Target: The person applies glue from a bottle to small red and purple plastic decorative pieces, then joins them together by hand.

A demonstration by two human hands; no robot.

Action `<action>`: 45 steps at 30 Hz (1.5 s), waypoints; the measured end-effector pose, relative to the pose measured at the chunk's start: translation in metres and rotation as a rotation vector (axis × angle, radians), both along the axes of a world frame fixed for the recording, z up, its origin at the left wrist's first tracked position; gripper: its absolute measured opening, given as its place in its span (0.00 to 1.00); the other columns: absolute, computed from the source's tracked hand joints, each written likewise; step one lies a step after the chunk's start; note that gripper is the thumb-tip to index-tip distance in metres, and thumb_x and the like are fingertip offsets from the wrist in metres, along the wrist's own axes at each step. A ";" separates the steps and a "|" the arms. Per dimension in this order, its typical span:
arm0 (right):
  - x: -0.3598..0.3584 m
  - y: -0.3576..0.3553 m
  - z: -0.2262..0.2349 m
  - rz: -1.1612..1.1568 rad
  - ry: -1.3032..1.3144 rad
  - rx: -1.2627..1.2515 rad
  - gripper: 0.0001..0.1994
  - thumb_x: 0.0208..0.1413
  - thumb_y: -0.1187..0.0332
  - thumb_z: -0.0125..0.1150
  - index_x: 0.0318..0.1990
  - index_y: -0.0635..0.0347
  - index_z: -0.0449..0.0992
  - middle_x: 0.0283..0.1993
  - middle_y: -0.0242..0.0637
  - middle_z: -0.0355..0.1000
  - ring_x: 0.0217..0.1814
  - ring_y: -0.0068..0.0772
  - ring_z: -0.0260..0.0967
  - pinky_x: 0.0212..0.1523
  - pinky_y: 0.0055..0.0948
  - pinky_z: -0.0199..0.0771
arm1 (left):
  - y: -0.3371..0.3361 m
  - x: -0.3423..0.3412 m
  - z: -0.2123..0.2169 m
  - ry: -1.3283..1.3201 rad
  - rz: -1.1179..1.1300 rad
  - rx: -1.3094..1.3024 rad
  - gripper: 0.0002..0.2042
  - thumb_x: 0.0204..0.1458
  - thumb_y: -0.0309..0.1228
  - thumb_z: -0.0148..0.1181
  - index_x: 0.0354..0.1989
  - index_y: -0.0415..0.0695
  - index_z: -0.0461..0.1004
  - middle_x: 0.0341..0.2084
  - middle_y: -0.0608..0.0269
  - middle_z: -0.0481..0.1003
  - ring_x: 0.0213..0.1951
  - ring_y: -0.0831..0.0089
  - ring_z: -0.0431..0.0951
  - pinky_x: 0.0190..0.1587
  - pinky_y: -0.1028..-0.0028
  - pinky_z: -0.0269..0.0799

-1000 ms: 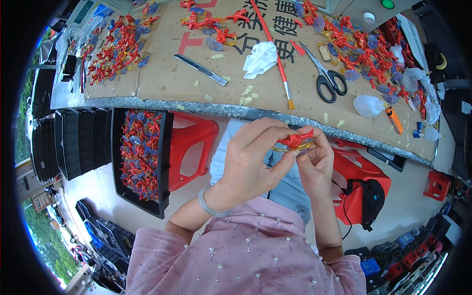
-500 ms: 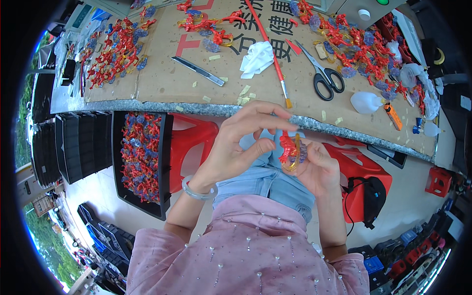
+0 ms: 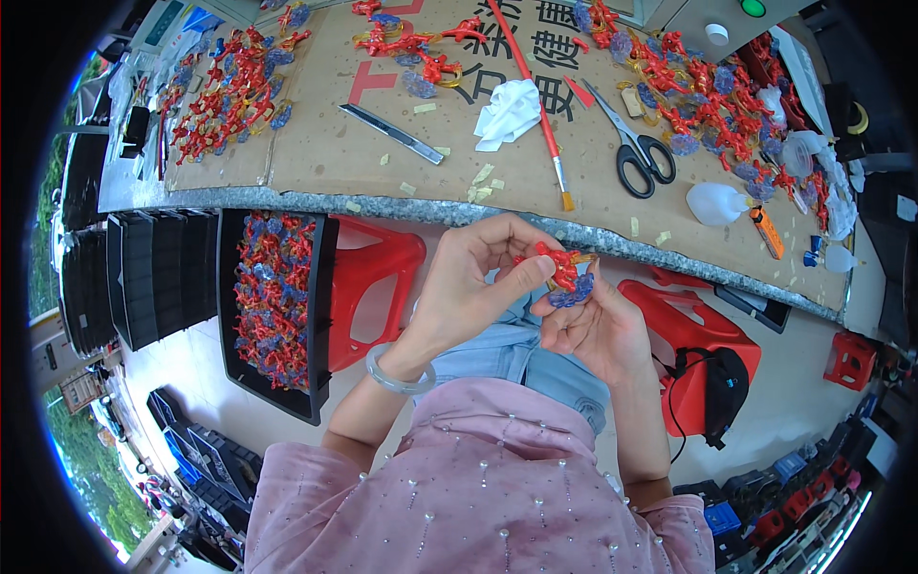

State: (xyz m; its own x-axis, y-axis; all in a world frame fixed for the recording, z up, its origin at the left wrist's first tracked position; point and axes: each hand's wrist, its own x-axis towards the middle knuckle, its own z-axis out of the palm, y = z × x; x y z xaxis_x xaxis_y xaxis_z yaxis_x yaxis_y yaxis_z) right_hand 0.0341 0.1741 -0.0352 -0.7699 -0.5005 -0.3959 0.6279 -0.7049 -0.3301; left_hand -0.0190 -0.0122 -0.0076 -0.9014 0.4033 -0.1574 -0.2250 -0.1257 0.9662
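Both my hands meet above my lap, just below the table edge. My left hand [image 3: 469,287] pinches a small red figure [image 3: 559,266] between thumb and forefinger; a pale bangle sits on that wrist. My right hand [image 3: 598,325] cups the same piece from below, its fingers on the purple base [image 3: 574,292] of the figure. The figure is red on top, with a little yellow, and purple underneath.
A cardboard-covered table [image 3: 316,163] carries heaps of red and purple figures [image 3: 225,91], black-handled scissors [image 3: 636,153], a red-handled brush [image 3: 535,105], a crumpled white tissue [image 3: 509,113], a metal blade [image 3: 392,132] and small bottles [image 3: 717,203]. A black tray [image 3: 316,287] of figures rests on a red stool [image 3: 378,282].
Both hands have stayed above my lap, turning the red figure between the fingers. The left thumb and forefinger now pinch its top, and the purple base shows below.
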 end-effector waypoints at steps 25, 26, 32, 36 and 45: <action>-0.002 0.001 0.032 -0.110 0.256 1.063 0.11 0.56 0.65 0.60 0.31 0.67 0.77 0.28 0.36 0.73 0.21 0.16 0.62 0.21 0.16 0.57 | -0.005 -0.003 0.004 -0.136 -0.025 -0.074 0.08 0.57 0.27 0.56 0.31 0.34 0.76 0.19 0.67 0.73 0.20 0.87 0.67 0.23 0.85 0.60; -0.003 -0.002 0.036 -0.357 0.384 1.152 0.06 0.52 0.71 0.65 0.30 0.66 0.78 0.26 0.32 0.71 0.21 0.13 0.59 0.21 0.16 0.54 | -0.005 -0.003 0.003 -0.139 -0.081 -0.104 0.07 0.56 0.26 0.56 0.30 0.34 0.76 0.19 0.67 0.73 0.21 0.87 0.67 0.23 0.85 0.60; -0.013 0.001 0.045 -0.119 0.672 1.317 0.06 0.45 0.74 0.68 0.32 0.62 0.81 0.27 0.29 0.70 0.21 0.15 0.53 0.22 0.18 0.51 | -0.004 -0.005 -0.004 -0.219 -0.180 -0.001 0.07 0.55 0.26 0.57 0.29 0.34 0.76 0.20 0.68 0.74 0.21 0.87 0.67 0.23 0.84 0.61; -0.010 0.004 0.040 -0.094 0.638 1.243 0.05 0.46 0.74 0.68 0.31 0.63 0.81 0.27 0.29 0.70 0.21 0.14 0.53 0.22 0.17 0.51 | -0.006 -0.004 -0.005 -0.215 -0.219 0.031 0.08 0.56 0.28 0.57 0.29 0.35 0.77 0.20 0.68 0.74 0.21 0.86 0.67 0.23 0.83 0.62; -0.008 0.003 0.041 -0.109 0.562 1.151 0.04 0.49 0.73 0.67 0.31 0.64 0.80 0.27 0.28 0.70 0.22 0.13 0.52 0.23 0.16 0.51 | -0.006 -0.004 -0.008 -0.237 -0.253 0.082 0.10 0.56 0.31 0.59 0.31 0.35 0.77 0.22 0.67 0.75 0.22 0.85 0.67 0.24 0.84 0.60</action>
State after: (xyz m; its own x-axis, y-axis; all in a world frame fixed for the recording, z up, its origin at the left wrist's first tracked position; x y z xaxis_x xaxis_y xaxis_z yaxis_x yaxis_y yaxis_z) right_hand 0.0262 0.1773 0.0056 -0.9862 -0.0126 -0.1651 0.1623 0.1224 -0.9791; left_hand -0.0228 -0.0179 -0.0151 -0.7139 0.6289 -0.3081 -0.4757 -0.1127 0.8724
